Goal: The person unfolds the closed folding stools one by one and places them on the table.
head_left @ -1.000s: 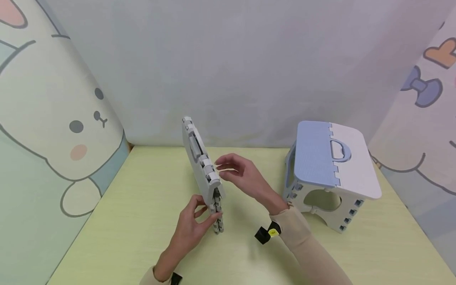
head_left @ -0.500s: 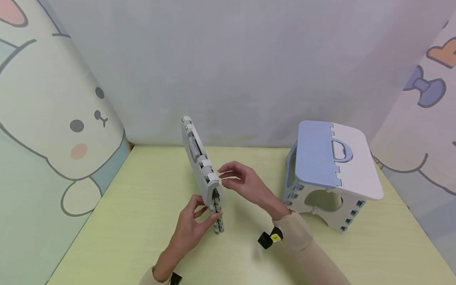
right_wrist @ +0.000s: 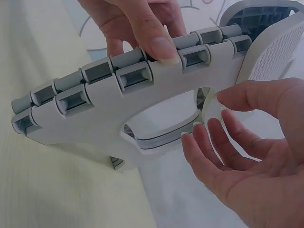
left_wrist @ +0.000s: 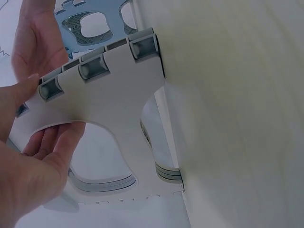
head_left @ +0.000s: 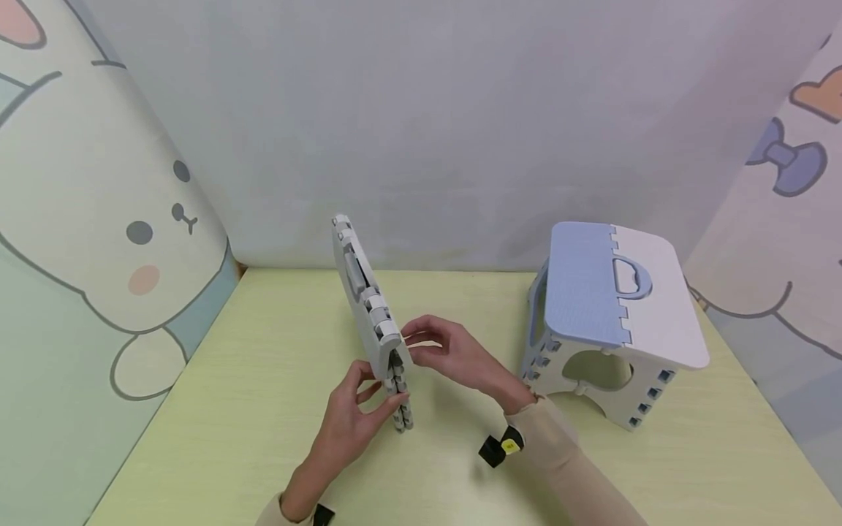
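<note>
A folded step stool (head_left: 360, 296), pale grey-white, stands on edge left of the table's middle, its seat halves folded together over the flat leg panels. My left hand (head_left: 358, 416) pinches the near edge of its leg panels. In the right wrist view that hand's thumb (right_wrist: 161, 49) presses on the hinge knuckles; the left wrist view shows its fingers (left_wrist: 59, 142) reaching through the oval opening. My right hand (head_left: 454, 354) is at the stool's right side, fingers loosely curved around nothing. In the right wrist view, its fingertips (right_wrist: 197, 124) are right by the opening in the leg panel (right_wrist: 102, 111).
An unfolded step stool (head_left: 647, 332) with a blue and white seat and a blue handle (head_left: 633, 277) stands on the right of the pale yellow table (head_left: 263, 329). A grey-white wall backs the table; cartoon-printed panels flank it. Small black wrist cameras hang below both wrists.
My right hand has moved slightly down along the folded stool's right side. My left hand keeps its grip, and the folded stool barely tips to the left.
</note>
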Tool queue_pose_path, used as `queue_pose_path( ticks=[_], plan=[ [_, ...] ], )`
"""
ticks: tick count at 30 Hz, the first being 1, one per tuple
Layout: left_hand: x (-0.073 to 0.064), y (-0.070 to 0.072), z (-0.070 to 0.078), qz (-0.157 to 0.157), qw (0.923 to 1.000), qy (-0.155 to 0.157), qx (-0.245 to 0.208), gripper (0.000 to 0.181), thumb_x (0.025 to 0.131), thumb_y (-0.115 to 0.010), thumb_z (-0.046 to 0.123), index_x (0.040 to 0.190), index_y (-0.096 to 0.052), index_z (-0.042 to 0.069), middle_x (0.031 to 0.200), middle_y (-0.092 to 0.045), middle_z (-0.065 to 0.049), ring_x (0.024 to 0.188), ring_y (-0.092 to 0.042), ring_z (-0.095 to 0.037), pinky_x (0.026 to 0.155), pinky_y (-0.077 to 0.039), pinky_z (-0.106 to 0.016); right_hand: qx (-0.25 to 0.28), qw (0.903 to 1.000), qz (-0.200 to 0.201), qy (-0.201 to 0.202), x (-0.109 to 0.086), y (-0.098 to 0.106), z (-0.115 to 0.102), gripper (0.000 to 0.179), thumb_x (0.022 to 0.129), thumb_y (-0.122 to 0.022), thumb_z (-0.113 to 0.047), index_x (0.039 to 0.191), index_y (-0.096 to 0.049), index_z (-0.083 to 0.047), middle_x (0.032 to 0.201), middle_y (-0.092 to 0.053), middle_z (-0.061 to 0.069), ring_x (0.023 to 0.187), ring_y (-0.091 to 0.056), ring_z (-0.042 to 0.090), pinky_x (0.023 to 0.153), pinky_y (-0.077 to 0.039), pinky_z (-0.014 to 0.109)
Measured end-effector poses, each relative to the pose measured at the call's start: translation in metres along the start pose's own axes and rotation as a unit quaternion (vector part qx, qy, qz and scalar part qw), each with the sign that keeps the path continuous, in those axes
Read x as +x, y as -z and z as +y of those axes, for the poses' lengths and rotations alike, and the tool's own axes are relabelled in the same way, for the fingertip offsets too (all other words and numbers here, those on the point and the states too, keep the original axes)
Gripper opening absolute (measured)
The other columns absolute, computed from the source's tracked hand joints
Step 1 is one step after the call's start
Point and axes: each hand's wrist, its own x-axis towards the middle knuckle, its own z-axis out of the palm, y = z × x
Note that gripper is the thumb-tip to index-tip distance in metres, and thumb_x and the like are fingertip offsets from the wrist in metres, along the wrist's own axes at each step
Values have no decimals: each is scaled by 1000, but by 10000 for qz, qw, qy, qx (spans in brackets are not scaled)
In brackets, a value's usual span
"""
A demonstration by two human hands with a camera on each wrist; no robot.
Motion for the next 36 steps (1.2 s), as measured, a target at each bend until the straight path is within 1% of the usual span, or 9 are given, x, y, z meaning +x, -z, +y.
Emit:
queue_pose_path(
  ticks=[13,17,21,28,33,36],
  plan=[
    [-1,0,0,24,10000,-13,75,53,81,-88,6,122,-55,7,113,-63,-2,111,-67,-28,92,-58,-41,-102,9994,-312,-67,-4,-1,7,36,98,-68,-6,133,-59,-7,133,-61,8,130,-56,30,102,-53,39],
    [-1,0,-1,40,10000,-24,62,52,81,-88,6,122,-55,7,113,-63,-2,111,-67,-27,92,-58,-42,-52,9989,-458,-8,-5,-2,9,39,98,-68,-7,135,-58,-7,134,-59,9,131,-55,30,104,-52,39],
    [-1,-1,-2,24,9999,-103,53,52,82,-88,7,122,-55,7,114,-62,-2,111,-67,-27,92,-58,-43,-4,9984,-569,31,-6,-2,11,42,97,-70,-9,138,-57,-8,135,-59,9,131,-54,28,104,-51,40],
    [-1,-1,-3,20,9998,-182,47,51,83,-87,7,123,-55,6,115,-62,-2,113,-66,-27,92,-57,-43,57,9974,-715,13,-8,-4,13,47,97,-71,-11,142,-55,-10,135,-59,9,129,-54,27,103,-52,39],
    [-2,-1,-3,28,9997,-241,45,50,84,-86,8,123,-55,4,117,-60,-1,116,-65,-27,93,-57,-38,116,9966,-810,113,-8,-6,15,48,97,-70,-9,142,-54,-8,134,-59,10,127,-56,26,104,-51,37],
    [-2,-1,-3,28,9997,-250,16,51,85,-86,9,124,-54,5,119,-59,-1,118,-63,-27,93,-57,-39,188,9964,-816,127,-8,-7,15,46,97,-70,-8,140,-54,-7,133,-58,11,127,-56,26,105,-51,37]
  ],
)
